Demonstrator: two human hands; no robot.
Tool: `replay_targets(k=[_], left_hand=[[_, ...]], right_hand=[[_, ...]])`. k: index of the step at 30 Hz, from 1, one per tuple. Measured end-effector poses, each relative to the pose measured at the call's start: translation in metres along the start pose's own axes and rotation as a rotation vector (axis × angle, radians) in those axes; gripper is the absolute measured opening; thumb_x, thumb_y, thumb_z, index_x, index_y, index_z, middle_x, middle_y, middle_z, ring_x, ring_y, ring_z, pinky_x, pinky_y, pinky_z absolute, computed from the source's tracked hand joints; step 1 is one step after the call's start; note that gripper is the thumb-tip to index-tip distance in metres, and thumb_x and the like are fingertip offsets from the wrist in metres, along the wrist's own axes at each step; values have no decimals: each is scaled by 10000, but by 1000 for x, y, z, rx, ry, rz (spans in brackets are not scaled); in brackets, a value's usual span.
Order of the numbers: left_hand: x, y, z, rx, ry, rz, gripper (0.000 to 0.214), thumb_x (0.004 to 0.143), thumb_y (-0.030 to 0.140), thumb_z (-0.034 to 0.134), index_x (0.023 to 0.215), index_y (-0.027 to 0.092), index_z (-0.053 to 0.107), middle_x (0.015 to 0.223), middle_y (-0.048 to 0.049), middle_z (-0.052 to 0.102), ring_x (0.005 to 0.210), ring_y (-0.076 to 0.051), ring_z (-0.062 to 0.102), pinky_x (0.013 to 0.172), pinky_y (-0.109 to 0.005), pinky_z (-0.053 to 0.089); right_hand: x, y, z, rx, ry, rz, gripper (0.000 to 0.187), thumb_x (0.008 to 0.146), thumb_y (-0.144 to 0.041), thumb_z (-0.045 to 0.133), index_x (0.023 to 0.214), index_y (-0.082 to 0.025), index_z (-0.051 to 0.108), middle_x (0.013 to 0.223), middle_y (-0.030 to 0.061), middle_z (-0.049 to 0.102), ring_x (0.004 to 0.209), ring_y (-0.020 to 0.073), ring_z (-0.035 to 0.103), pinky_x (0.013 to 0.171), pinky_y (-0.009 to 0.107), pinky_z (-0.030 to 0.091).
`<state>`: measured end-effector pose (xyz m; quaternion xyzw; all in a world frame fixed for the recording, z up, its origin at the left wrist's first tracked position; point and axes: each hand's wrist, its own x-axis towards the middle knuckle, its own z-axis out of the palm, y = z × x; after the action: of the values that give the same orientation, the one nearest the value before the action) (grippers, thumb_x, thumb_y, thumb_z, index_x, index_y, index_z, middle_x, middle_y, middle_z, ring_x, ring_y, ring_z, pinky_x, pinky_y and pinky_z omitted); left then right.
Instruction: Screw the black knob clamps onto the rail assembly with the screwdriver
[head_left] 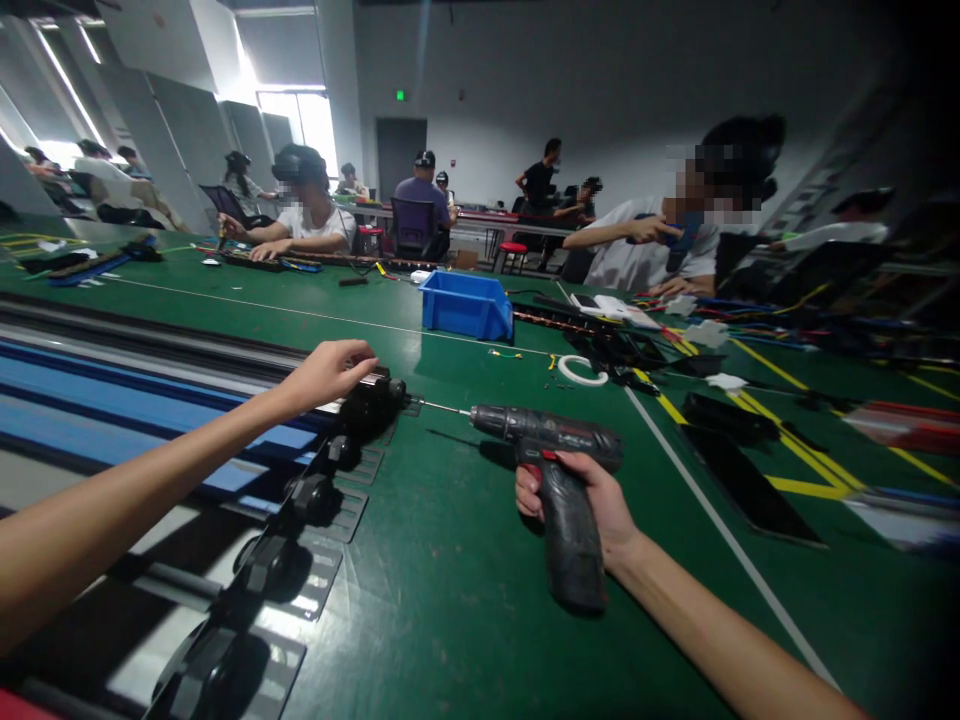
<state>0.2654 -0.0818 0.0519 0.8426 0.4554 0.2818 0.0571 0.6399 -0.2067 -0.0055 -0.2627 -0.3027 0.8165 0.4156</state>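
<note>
My right hand (592,500) grips the handle of a dark cordless drill (551,440). The drill lies level above the green table, and its long bit (442,407) points left at a black fitting (371,400). That fitting is the far one in a row of black fittings on metal plates (300,560) along a long rail. My left hand (330,370) rests on top of the far fitting with its fingers curled over it.
A blue bin (465,305) stands beyond the drill, with a white tape ring (581,370) to its right. Blue panels (112,400) lie at left. Cables and black parts clutter the right side. Other people sit working at the far side and at back tables.
</note>
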Motion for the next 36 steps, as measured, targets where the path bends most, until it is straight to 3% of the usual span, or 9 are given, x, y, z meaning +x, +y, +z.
replay_targets(k=[5, 10, 16, 24, 36], left_hand=[[-8, -36, -1, -124, -164, -3, 406, 932, 501, 479, 1059, 182, 697, 964, -43, 727, 853, -201, 643, 761, -271, 472], [-17, -37, 0, -152, -242, 13, 491, 937, 530, 474, 1241, 194, 665, 1040, -46, 743, 898, -215, 679, 821, -291, 504], [-17, -37, 3, -131, -305, 121, 545, 921, 510, 517, 1364, 203, 599, 1353, -91, 631, 1215, -268, 603, 1027, -357, 453], [-17, -43, 8, -88, -309, 206, 490, 955, 413, 487, 1391, 209, 580, 1370, -92, 618, 1232, -259, 594, 1032, -353, 453], [-14, -41, 10, -138, -315, 125, 481, 944, 441, 502, 1348, 208, 617, 1343, -72, 640, 1215, -253, 606, 1030, -346, 450]], right_hand=[[40, -1, 17, -20, -11, -17, 289, 846, -415, 572, 790, -138, 633, 792, 72, 610, 697, 169, 580, 659, 272, 491], [69, 0, 17, -16, -39, -14, 284, 844, -410, 582, 802, -133, 633, 804, 70, 630, 694, 160, 603, 615, 245, 506], [58, 2, 9, -32, -21, 37, 303, 843, -418, 588, 760, -131, 637, 792, 81, 644, 717, 175, 637, 635, 245, 538], [61, 3, 12, -26, 10, 63, 310, 844, -407, 577, 768, -117, 656, 783, 92, 649, 692, 166, 637, 576, 216, 538], [66, 5, 7, -45, 22, 100, 317, 893, -398, 534, 806, -116, 650, 810, 106, 655, 729, 169, 644, 631, 231, 552]])
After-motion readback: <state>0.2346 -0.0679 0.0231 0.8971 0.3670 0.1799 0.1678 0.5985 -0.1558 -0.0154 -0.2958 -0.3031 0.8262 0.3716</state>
